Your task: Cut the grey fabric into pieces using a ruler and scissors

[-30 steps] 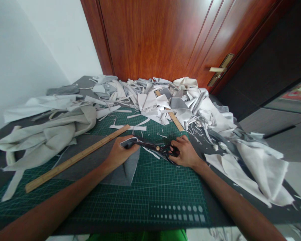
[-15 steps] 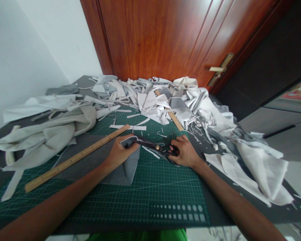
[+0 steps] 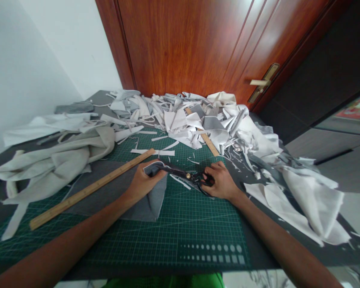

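Head view: with the green cutting mat [image 3: 210, 228] as landmark, the grey fabric [image 3: 111, 191] lies over its left half, its nearer right corner hanging toward the mat's middle. The left hand [image 3: 147, 180], above the mat's centre, pinches a folded-up edge of that fabric between thumb and fingers. The right hand [image 3: 220, 180], over the mat's right part, is closed round the handles of the black scissors [image 3: 188, 176], whose blades point left and meet the raised edge. Whether the blades are parted or together, I cannot tell.

The step in hand looks like trimming along that edge. A further cut would call for the left hand to keep the fold taut, its fingertips clear of the blade tips, while the right hand works the handles.

A wooden ruler [image 3: 93, 189] slants across the fabric on the mat's left half and could get nudged. Heaped scraps [image 3: 183, 122] crowd the mat's far edge, beige cloth [image 3: 63, 160] covers its far left, and pale cloth pieces [image 3: 315, 204] lie beyond its right edge. The openest room is the mat's near right portion; the table [image 3: 258, 256] edge runs just beyond its near side.
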Action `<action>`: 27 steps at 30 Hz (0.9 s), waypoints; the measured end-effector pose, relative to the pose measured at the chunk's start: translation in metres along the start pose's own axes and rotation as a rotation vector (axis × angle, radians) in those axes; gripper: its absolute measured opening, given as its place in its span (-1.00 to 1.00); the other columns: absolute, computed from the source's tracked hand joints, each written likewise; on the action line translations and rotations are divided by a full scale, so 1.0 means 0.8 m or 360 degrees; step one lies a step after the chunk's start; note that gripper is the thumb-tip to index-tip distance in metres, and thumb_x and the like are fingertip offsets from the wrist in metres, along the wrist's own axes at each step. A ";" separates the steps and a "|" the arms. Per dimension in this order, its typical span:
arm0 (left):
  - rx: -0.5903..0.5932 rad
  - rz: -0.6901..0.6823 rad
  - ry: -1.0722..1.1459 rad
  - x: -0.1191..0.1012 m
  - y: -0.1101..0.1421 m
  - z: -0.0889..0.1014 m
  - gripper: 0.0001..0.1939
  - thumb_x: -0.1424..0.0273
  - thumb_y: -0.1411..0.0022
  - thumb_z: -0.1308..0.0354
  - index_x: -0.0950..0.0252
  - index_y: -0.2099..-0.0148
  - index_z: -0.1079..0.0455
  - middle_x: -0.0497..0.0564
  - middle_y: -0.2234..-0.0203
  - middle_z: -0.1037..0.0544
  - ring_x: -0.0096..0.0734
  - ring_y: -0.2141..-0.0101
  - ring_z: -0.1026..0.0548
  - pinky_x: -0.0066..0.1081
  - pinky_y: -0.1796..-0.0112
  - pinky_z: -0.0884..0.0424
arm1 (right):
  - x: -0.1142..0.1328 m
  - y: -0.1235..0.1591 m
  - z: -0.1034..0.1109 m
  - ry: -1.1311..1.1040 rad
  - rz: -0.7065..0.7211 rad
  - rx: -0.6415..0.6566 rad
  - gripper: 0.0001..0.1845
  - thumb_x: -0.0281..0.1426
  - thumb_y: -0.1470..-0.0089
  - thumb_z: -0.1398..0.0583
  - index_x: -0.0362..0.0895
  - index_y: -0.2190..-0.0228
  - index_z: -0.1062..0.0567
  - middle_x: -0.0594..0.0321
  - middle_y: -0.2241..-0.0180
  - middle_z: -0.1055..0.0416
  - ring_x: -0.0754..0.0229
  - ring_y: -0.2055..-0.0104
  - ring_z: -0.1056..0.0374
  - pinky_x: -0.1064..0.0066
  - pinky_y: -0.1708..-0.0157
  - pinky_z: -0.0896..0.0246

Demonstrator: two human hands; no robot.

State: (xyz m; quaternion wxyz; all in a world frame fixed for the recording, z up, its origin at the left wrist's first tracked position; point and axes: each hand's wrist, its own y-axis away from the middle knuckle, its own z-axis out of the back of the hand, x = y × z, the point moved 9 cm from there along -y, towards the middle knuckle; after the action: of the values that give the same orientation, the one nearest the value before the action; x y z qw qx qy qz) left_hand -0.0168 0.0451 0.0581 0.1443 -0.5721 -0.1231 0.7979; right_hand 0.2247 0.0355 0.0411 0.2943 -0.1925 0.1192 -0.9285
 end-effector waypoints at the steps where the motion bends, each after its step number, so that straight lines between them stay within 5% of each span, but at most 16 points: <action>1: -0.0002 -0.0002 0.0007 0.000 0.000 0.000 -0.87 0.32 -0.14 -0.24 0.25 0.41 -0.48 -0.09 0.54 -0.52 -0.39 0.47 -0.47 -0.47 0.43 -0.41 | 0.000 0.000 0.000 0.0003 0.0000 0.0000 -0.82 -0.35 0.04 -0.26 -0.06 0.50 -0.31 0.33 0.51 -0.29 0.17 0.40 -0.21 0.23 0.17 -0.04; 27: -0.0006 0.0083 0.0041 0.010 0.000 0.000 -0.78 0.23 -0.19 -0.26 0.25 0.23 -0.60 -0.01 0.34 -0.69 -0.21 0.26 -0.63 -0.31 0.18 -0.57 | -0.003 -0.001 0.004 0.0060 -0.0004 -0.0042 -0.80 -0.35 0.04 -0.26 -0.06 0.51 -0.30 0.34 0.52 -0.26 0.17 0.40 -0.21 0.23 0.17 -0.04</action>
State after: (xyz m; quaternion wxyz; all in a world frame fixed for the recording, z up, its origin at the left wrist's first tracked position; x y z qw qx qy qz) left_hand -0.0191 0.0481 0.0509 0.1238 -0.5858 -0.1077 0.7937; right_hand 0.2273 0.0368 0.0435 0.2883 -0.1790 0.1366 -0.9307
